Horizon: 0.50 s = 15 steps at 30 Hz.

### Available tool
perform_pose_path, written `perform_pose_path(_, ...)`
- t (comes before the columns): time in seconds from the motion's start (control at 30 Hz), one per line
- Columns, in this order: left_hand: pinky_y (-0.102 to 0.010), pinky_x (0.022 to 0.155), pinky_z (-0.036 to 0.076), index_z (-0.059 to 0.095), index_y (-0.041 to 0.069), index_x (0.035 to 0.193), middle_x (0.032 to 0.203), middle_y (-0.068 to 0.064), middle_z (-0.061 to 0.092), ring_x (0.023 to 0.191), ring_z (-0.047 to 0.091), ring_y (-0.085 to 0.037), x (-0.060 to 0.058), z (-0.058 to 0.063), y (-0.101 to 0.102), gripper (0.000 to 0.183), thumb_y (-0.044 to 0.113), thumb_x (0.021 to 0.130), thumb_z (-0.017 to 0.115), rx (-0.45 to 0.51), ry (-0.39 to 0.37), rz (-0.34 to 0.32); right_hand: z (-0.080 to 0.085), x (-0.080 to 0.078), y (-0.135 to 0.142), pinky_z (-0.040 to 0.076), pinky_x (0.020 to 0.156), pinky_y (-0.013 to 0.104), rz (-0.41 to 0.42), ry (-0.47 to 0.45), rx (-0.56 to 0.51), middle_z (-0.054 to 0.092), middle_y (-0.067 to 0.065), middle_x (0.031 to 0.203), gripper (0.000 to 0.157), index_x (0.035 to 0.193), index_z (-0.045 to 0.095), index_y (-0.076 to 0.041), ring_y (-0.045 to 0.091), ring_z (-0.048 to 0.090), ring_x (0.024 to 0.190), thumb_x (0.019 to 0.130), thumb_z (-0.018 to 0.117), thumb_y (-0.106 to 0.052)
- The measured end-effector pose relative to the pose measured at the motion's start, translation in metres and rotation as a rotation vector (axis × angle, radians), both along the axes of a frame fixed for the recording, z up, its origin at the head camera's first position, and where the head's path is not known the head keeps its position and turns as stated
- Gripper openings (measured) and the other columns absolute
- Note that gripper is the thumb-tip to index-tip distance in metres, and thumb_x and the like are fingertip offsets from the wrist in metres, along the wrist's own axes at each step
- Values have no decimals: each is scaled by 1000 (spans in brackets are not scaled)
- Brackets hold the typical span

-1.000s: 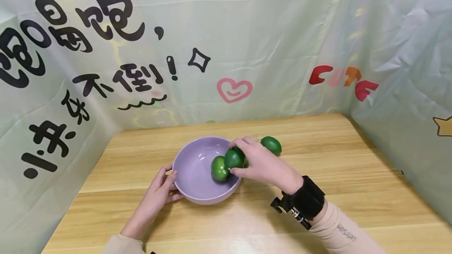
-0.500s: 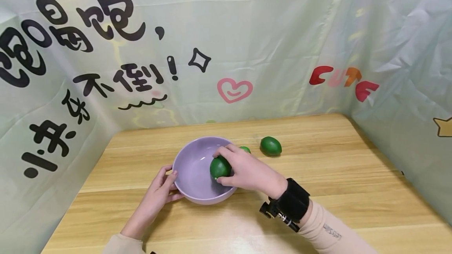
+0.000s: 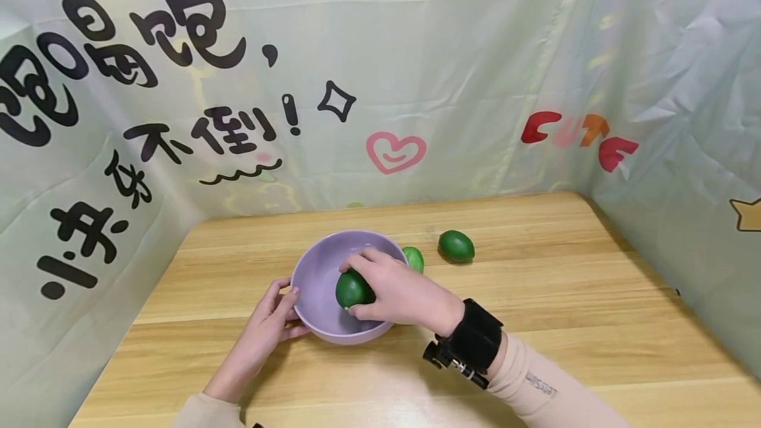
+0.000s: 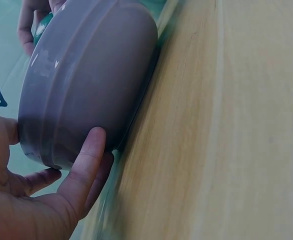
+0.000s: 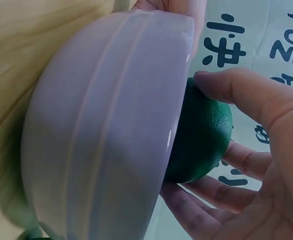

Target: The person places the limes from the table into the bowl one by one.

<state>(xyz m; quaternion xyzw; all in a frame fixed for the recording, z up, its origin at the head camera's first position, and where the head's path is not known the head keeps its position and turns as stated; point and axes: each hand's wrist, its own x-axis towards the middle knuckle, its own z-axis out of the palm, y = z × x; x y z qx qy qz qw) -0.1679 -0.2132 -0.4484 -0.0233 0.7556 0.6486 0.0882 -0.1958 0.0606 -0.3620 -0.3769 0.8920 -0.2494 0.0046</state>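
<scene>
A purple bowl [image 3: 321, 276] rests on the wooden table. My left hand [image 3: 270, 316] grips its left side, the thumb at the rim and the fingers against the outer wall, as the left wrist view also shows. Inside the bowl my right hand [image 3: 392, 288] holds a dark green lime [image 3: 354, 289] between thumb and fingers. In the right wrist view this lime [image 5: 201, 132] shows partly above the bowl's rim. A lighter green lime [image 3: 414, 259] lies just outside the bowl at its right, partly hidden by it. The lime seen in the bowl earlier is out of sight.
Another dark green lime [image 3: 456, 246] lies on the table [image 3: 565, 283] right of the bowl. Printed fabric walls [image 3: 464, 71] with lettering stand behind the table and at both sides. A black strap [image 3: 473, 337] with a small device is on my right wrist.
My right hand has carried the dark lime leftward and down into the bowl, covering the lime that showed there. The lighter lime outside has come into clearer view. My left hand stays put.
</scene>
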Motion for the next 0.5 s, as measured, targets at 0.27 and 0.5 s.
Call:
perform_pose_path(0.27,-34,88,70,44,13,154,137,-27,55,109,75,-29,-1,0,1,40,29,117,46,8,-4,13,-1,-4,-8,62,96,29,30,29,12,63,11,136,53,136,64,-13,20,64,116,91,87,-29)
perform_pose_path(0.5,-35,88,70,44,14,153,137,-27,55,108,75,-28,-1,0,1,40,30,117,46,18,3,6,2,-8,-15,62,95,29,45,33,34,63,11,135,54,137,64,-12,19,66,112,91,86,-30)
